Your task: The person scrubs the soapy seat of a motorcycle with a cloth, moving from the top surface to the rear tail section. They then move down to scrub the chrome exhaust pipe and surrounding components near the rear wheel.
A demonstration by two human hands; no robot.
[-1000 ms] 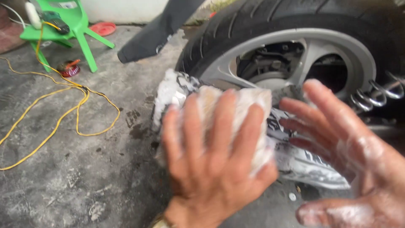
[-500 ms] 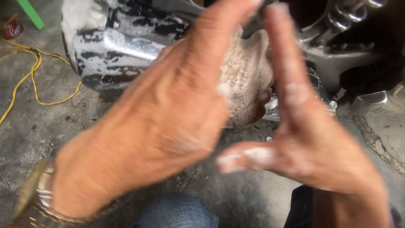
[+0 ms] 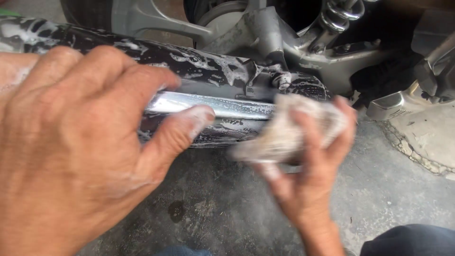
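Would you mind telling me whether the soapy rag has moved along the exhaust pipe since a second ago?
Yes: the rag, gripped by the right hand, now sits at the exhaust pipe's front end, near the shock spring.

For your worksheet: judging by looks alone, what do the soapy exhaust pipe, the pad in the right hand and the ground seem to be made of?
Exhaust pipe: probably metal, with a black body and a bright, chrome-like strip that mirrors light under the suds.
Pad in the right hand: likely a sponge or soft cloth; pale, crumpled and blurred, so unsure.
Ground: apparently concrete, grey, rough and stained.

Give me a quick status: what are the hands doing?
Left hand on soapy exhaust pipe. Right hand holds sponge against it. Nothing in the way.
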